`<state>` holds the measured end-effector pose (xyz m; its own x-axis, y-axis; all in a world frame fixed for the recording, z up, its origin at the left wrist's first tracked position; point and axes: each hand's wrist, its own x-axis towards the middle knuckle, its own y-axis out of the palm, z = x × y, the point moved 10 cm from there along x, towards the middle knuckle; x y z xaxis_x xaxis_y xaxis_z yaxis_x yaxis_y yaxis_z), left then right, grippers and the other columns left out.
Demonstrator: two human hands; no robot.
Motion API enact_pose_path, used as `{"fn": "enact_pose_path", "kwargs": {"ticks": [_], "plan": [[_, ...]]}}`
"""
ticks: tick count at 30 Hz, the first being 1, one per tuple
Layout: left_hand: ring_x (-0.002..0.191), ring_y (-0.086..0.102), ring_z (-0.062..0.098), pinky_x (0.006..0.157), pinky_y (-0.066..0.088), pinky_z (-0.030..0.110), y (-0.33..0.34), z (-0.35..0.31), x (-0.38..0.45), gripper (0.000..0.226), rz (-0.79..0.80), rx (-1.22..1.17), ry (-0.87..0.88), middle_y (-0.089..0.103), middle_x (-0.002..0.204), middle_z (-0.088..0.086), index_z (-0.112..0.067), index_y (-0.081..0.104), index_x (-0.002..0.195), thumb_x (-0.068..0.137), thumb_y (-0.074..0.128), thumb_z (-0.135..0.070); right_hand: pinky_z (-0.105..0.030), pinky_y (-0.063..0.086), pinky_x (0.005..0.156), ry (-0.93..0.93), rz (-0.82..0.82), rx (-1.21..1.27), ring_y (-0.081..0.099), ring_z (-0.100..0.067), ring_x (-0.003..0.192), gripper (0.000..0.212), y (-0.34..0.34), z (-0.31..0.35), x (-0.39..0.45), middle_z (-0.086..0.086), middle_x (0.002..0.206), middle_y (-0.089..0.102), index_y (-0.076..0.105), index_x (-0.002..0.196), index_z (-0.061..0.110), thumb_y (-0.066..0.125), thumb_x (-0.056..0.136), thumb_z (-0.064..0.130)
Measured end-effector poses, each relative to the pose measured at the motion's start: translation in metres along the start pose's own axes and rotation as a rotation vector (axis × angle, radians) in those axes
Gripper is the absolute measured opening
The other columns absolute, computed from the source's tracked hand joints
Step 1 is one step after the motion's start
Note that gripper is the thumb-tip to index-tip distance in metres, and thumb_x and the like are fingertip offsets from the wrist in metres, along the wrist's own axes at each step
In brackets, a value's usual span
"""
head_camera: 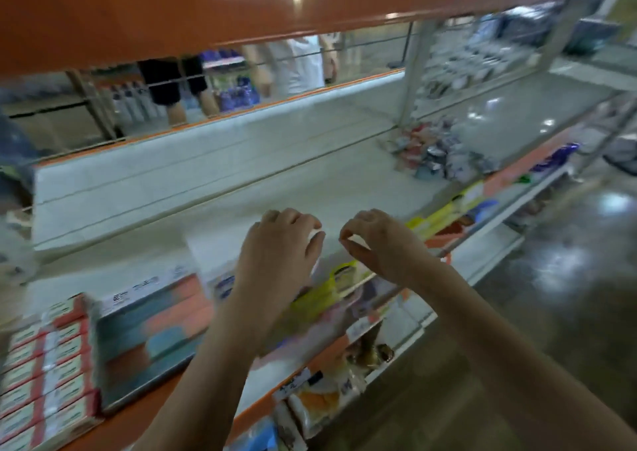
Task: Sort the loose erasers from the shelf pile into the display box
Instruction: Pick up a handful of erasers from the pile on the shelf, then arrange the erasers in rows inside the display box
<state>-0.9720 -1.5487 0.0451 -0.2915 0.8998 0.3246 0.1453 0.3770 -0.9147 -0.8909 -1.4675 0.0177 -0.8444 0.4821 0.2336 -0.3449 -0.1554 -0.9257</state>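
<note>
The pile of loose erasers (436, 150) lies far beyond both hands, up the white shelf (241, 174) and to the right, well apart from any finger, so nothing is being taken from it at this moment. The left hand (279, 247) has its fingers curled, and a small white thing (315, 235) shows at its fingertips — I judge it may be one eraser held there, but the blur does not let me be sure. Just beside it, the right hand (375, 240) brings thumb and forefinger tip to tip in a small ring, with only white shelf showing through; whether it pinches something thin I cannot tell. Both hands hover close together above the front of the shelf, probably because a piece passes from one to the other. Below and to the left of the left hand stands the display box (151, 333), and further left sit rows of red-and-white packets (48, 364) — the box is near for dropping.
</note>
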Motion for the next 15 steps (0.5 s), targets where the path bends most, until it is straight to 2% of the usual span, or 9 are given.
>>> {"fn": "enact_pose_path", "kwargs": {"ticks": [4,6,10,15], "plan": [[0.108,0.05,0.022,0.087,0.042,0.036,0.051,-0.085,0.036,0.032,0.068,-0.02,0.087,0.059,0.115,-0.001,-0.024,0.06,0.116,0.094,0.044,-0.042,-0.033,0.04,0.088,0.1,-0.039,-0.064,0.054,-0.027,0.1,0.02,-0.033,-0.086,-0.041,-0.01,0.102,0.062,0.066,0.104,0.01,0.053,0.093,0.022],[0.111,0.048,0.02,0.088,0.04,0.033,0.083,-0.121,0.055,0.034,0.126,0.016,0.085,0.055,0.117,-0.003,-0.029,0.056,0.118,0.093,0.043,-0.046,-0.03,0.036,0.089,0.163,-0.065,-0.054,0.053,-0.028,0.103,0.02,-0.049,-0.129,-0.06,-0.011,0.105,0.061,0.065,0.105,0.01,0.055,0.091,0.02],[0.111,0.047,0.021,0.087,0.04,0.033,0.137,-0.18,0.091,0.038,0.187,0.053,0.089,0.051,0.119,-0.002,-0.029,0.052,0.123,0.091,0.043,-0.05,-0.034,0.038,0.091,0.255,-0.09,-0.055,0.051,-0.028,0.107,0.022,-0.071,-0.208,-0.093,-0.01,0.11,0.058,0.064,0.108,0.01,0.054,0.091,0.019],[0.112,0.044,0.024,0.087,0.038,0.035,0.185,-0.223,0.134,0.047,0.283,0.057,0.079,0.047,0.122,0.003,-0.026,0.048,0.127,0.09,0.043,-0.055,-0.023,0.036,0.083,0.301,-0.118,-0.012,0.052,-0.021,0.105,0.021,-0.087,-0.283,-0.11,-0.004,0.114,0.057,0.061,0.111,0.014,0.054,0.092,0.019]]}}
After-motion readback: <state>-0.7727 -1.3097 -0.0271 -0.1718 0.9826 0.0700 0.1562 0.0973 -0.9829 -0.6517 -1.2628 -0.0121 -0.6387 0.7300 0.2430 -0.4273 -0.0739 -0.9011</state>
